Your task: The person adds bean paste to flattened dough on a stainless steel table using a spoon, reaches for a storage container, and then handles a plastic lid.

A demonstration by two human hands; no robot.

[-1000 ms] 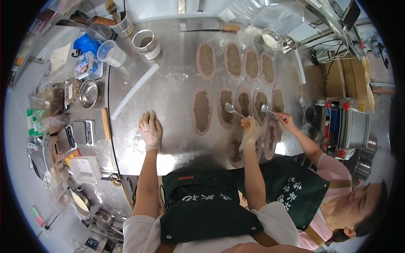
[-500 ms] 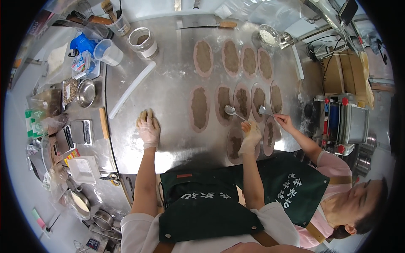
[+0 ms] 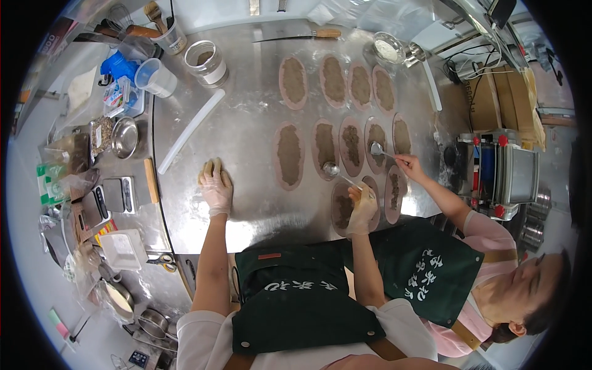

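Metal spoon (image 3: pixel 331 169) in right hand (image 3: pixel 362 208), dough (image 3: pixel 324 145) beneath

Worktop (image 3: pixel 253 142): brightly lit; white glare below the left fingers (image 3: pixel 208 169)
Right fingers (image 3: pixel 356 193): readable, fine detail soft
Wall (image 3: pixel 28 246): pale, bowed by fisheye, far left of both
Corners: black, well outside both

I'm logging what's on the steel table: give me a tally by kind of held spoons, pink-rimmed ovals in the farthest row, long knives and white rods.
Held spoons: 2 (one in the right hand, one in the co-worker's hand)
Pink-rimmed ovals, farthest row: 4
Long knife: 1
White rods: 2
Total: 9
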